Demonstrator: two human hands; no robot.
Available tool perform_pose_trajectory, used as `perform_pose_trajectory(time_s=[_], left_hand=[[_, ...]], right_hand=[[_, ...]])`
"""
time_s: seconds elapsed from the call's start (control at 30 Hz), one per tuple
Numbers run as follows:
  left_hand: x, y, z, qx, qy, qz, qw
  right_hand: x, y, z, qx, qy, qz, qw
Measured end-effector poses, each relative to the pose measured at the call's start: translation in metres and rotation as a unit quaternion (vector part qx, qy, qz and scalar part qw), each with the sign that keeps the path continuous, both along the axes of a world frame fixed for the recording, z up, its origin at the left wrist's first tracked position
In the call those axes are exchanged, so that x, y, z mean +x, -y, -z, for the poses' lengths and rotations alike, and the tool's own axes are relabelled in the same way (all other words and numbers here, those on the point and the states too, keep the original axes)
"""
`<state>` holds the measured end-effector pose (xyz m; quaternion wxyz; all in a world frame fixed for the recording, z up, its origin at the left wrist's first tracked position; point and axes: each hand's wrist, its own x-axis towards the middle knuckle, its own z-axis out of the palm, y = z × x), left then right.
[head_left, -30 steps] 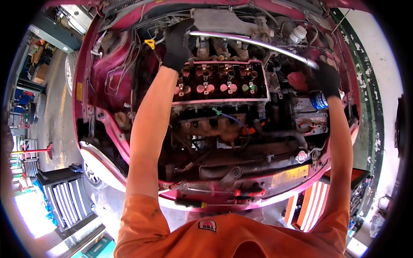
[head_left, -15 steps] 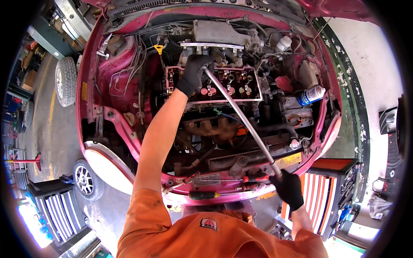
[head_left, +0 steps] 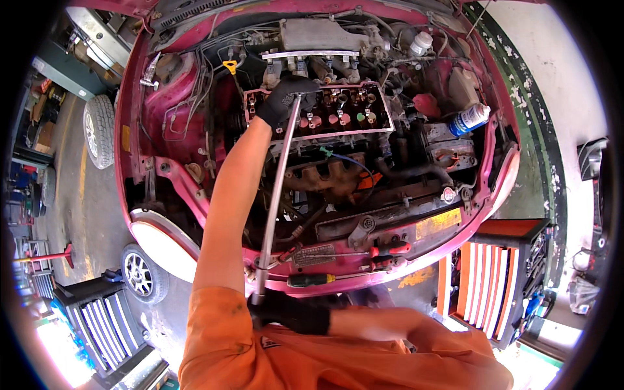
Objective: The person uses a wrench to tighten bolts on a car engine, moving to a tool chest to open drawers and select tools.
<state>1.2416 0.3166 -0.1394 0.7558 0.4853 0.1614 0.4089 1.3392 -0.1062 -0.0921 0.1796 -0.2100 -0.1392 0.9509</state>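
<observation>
Two o'clock: blue can (head_left: pixel 469 121), contents hidden. Clasping metal bar (head_left: pixel 277 195) by ends: left hand (head_left: pixel 287 101) twelve o'clock, right hand (head_left: pixel 286 313) six.

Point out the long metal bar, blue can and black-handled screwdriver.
Long metal bar (head_left: pixel 278 185): head view, middle of its shaft.
Blue can (head_left: pixel 467 121): head view, side wall.
Black-handled screwdriver (head_left: pixel 307 281): head view, the handle.

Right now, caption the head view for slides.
Left hand and right hand hold a long wrench at an uncovered cylinder head.
</observation>
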Motion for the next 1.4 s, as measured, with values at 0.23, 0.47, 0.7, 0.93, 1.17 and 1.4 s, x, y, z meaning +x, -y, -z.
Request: perform_pose_trajectory(time_s=[0.23, 0.47, 0.7, 0.93, 1.17, 1.4], left_hand=[[-0.005, 0.009, -0.019, -0.058, -0.107, 0.095, 0.988], [-0.012, 0.028, -0.056, 0.084, -0.299, -0.07, 0.948], [0.003, 0.052, -0.087, 0.023, -0.371, -0.043, 0.927], [0.004, 0.043, -0.067, 0.058, -0.34, -0.059, 0.937], [-0.002, 0.041, -0.05, -0.052, -0.241, -0.069, 0.967], [-0.007, 0.038, -0.042, -0.093, -0.228, -0.071, 0.967]], right_hand=[[-0.124, -0.047, -0.022, -0.024, -0.05, 0.059, 0.997], [-0.17, -0.061, -0.024, -0.048, -0.105, 0.073, 0.991], [-0.181, -0.074, -0.02, -0.047, -0.112, 0.087, 0.989], [-0.158, -0.056, -0.009, -0.089, -0.112, 0.055, 0.988], [-0.101, -0.034, -0.021, -0.163, -0.2, 0.021, 0.966], [-0.156, -0.002, 0.028, -0.153, -0.302, 0.103, 0.935]])
